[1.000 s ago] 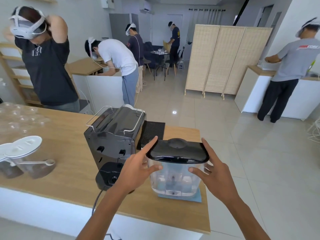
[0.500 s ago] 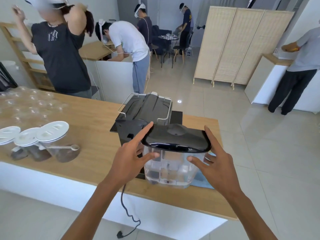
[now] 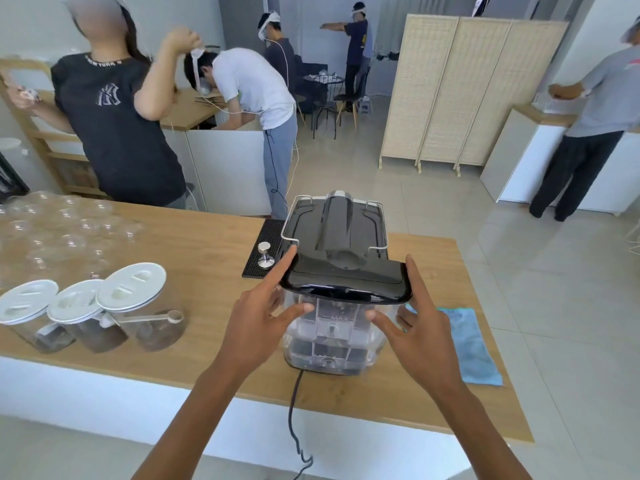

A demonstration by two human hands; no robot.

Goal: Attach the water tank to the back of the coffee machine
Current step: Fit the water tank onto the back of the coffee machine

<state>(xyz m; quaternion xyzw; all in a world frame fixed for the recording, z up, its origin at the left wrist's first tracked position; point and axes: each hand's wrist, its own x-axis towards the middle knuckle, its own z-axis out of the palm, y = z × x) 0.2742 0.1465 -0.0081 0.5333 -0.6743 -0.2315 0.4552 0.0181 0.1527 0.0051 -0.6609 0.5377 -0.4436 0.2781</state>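
A clear water tank (image 3: 334, 332) with a glossy black lid sits against the near, back side of the black coffee machine (image 3: 334, 225) on the wooden counter (image 3: 194, 251). My left hand (image 3: 263, 320) grips the tank's left side, forefinger stretched along the lid edge and thumb on the clear wall. My right hand (image 3: 420, 327) grips its right side the same way. The tank's base is at the counter, above the machine's black power cord (image 3: 294, 414), which hangs over the near edge. The machine's front is hidden behind its top.
Three lidded glass jars (image 3: 86, 310) and a scoop stand at the left, several upturned glasses (image 3: 59, 230) behind them. A tamper (image 3: 265, 254) rests on a black mat. A blue cloth (image 3: 472, 344) lies at the right. A person (image 3: 117, 126) stands beyond the counter.
The tank has moved left from the blue cloth and in against the machine's back, both hands keeping their grip. My view has shifted so the machine is centred.
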